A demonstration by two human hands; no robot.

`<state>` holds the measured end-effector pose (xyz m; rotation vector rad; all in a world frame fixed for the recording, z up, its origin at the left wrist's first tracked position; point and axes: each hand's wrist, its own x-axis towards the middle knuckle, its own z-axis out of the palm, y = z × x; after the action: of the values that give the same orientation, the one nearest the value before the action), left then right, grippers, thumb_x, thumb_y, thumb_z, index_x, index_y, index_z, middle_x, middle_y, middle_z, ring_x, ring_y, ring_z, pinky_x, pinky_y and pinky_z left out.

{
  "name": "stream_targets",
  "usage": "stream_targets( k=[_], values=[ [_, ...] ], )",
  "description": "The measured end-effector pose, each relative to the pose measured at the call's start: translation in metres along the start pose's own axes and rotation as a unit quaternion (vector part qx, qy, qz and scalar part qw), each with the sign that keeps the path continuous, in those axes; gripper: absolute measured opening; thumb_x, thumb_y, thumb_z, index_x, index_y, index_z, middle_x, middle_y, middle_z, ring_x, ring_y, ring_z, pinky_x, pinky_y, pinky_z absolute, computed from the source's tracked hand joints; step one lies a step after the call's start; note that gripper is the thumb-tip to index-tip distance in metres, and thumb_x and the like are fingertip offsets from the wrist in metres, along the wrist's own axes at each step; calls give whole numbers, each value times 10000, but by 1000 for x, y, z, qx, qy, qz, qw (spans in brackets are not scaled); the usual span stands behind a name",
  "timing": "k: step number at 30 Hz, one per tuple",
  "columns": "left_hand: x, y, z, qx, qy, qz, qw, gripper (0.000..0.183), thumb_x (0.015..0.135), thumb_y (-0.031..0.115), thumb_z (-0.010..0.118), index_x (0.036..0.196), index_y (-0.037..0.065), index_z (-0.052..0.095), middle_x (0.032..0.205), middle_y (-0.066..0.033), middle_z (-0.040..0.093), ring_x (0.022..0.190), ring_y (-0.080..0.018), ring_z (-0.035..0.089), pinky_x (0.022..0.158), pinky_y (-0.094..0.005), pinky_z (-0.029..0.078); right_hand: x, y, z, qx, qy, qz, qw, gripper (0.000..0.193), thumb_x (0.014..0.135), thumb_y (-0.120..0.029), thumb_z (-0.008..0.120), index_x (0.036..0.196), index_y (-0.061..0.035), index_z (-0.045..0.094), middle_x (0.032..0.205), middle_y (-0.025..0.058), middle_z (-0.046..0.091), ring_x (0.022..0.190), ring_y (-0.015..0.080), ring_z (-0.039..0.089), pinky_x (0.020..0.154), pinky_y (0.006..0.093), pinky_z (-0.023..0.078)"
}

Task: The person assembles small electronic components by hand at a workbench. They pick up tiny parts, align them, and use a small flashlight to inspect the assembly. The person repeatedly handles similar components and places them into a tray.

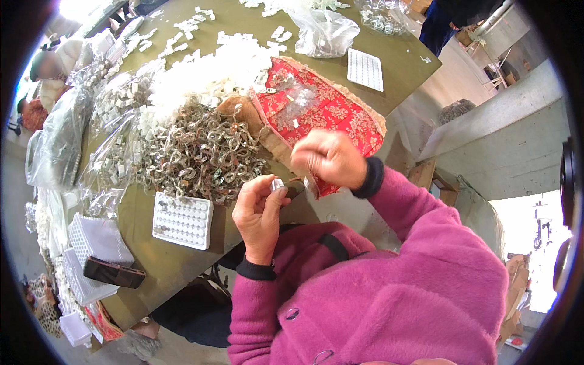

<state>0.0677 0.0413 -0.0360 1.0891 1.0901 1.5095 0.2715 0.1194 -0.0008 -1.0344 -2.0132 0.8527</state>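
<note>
At the near table edge my left hand [257, 220] pinches a small white plastic piece [277, 184] between thumb and fingers. My right hand [330, 159] is raised to its right, over the near end of a red floral cloth [345, 117]. Its fingers are curled together, and anything in them is hidden. Beyond my left hand lies a heap of looped, clear and brownish small parts [204, 149]. A white tray with rows of round pockets [182, 220] sits left of that hand.
White small parts [201, 76] are piled behind the loops. Clear plastic bags [58, 143] line the left side, and another bag [325, 33] lies at the back. A second white tray [365, 70] is far right. A dark phone-like object [114, 272] rests by stacked trays [100, 240]. Other people [52, 79] are at far left.
</note>
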Motion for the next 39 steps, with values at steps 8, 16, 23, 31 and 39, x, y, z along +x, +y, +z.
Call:
stream_targets(
  k=[8, 16, 23, 31, 39],
  values=[
    [7, -10, -12, -39, -19, 3, 999, 228, 893, -140, 700, 1090, -28, 676, 1176, -118, 648, 971, -152, 686, 765, -285, 643, 36, 51, 2, -204, 102, -29, 973, 94, 911, -156, 724, 982, -99, 749, 917, 118, 666, 866, 329, 672, 754, 422, 543],
    [4, -9, -17, 3, -32, -5, 999, 260, 908, -110, 703, 1141, -13, 643, 1142, -91, 669, 959, -143, 683, 809, -274, 599, 28, 51, -1, -32, 136, 47, 989, 86, 879, -36, 781, 963, -18, 772, 902, 55, 733, 820, 136, 691, 735, 286, 546],
    [3, 1, -13, -107, -16, -68, 992, 385, 894, -120, 716, 1204, 16, 533, 1083, -117, 684, 974, -189, 706, 869, -297, 577, 25, 40, 4, 48, 127, 121, 983, 33, 921, -6, 651, 947, -11, 671, 799, 26, 705, 604, 83, 651, 567, 260, 532],
    [4, 3, -9, -77, -4, -45, 996, 276, 882, -109, 736, 1109, -11, 611, 978, -96, 711, 867, -178, 720, 802, -294, 599, 19, 26, 3, 21, 72, 35, 997, 174, 869, -46, 718, 1040, -56, 750, 957, 138, 734, 880, 312, 718, 783, 382, 576],
    [8, 20, 1, -139, 13, -64, 988, 178, 948, -5, 682, 1124, -21, 664, 982, -96, 715, 845, -187, 691, 781, -336, 582, 9, -17, 10, 64, 42, -102, 992, 137, 883, -51, 742, 1019, -62, 745, 942, 118, 709, 881, 305, 706, 790, 384, 561]
  ],
)
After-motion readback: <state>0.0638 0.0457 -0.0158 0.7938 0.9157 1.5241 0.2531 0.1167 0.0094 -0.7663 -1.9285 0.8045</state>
